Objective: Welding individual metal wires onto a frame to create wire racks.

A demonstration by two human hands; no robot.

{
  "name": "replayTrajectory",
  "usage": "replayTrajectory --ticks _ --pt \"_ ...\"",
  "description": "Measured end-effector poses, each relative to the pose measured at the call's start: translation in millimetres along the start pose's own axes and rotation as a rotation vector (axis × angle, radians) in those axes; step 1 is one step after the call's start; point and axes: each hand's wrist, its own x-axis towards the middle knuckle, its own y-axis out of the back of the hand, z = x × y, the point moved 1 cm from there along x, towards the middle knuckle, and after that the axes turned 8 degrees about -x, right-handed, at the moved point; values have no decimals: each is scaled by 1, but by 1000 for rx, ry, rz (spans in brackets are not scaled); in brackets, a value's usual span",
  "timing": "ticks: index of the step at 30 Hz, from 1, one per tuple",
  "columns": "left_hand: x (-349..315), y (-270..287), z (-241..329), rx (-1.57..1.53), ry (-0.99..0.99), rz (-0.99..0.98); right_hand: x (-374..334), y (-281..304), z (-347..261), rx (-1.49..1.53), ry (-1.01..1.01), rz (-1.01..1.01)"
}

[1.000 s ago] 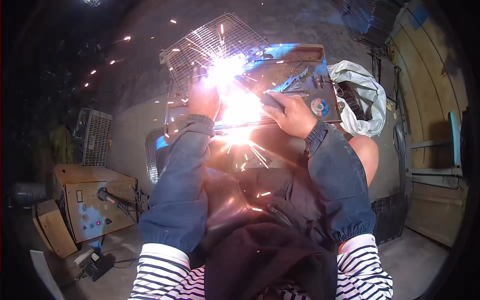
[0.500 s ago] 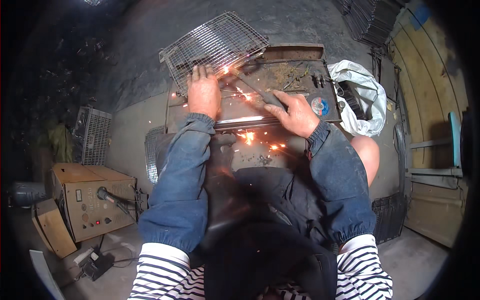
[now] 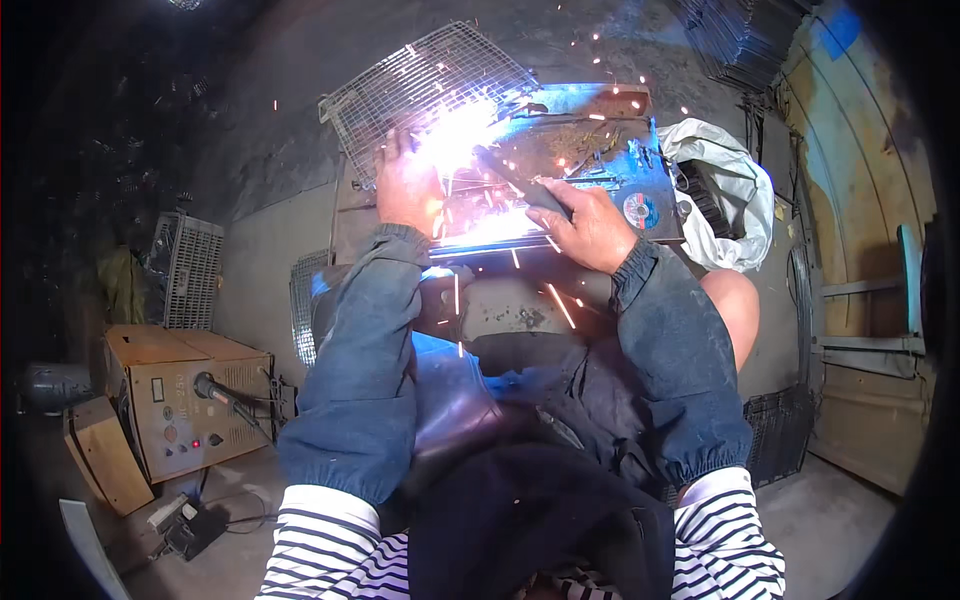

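Across the far left of the metal work table lies a wire mesh panel, tilted and reaching past the far edge. My left hand rests on the panel's near edge, fingers stretched out over the wires and partly lost in glare. My right hand is closed round the dark handle of a welding torch. Its tip points at the panel's near edge, just right of my left fingers. A white-violet arc burns there and hides the tip and the wires around it. Sparks fly over the table.
A cutting disc lies right of my right hand. Beyond it stands a white sack holding dark pieces. A welding machine sits on the floor at left, near cables. More mesh panels lean at left. Sparks fall toward my lap.
The small orange glow at the torch tip has flared into a bright white-violet arc, casting blue light over table and apron. More sparks fly up and down. Both hands stay nearly in place.
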Motion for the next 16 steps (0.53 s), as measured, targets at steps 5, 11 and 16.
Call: replayTrajectory --ticks 5,11,16 --pt "2 -7 -6 32 47 23 3 -3 -1 2 36 23" --pt "-10 18 -15 -233 1 103 -7 11 -10 -29 12 -26" --pt "-30 2 -37 10 39 30 -9 -2 -13 5 65 -45"
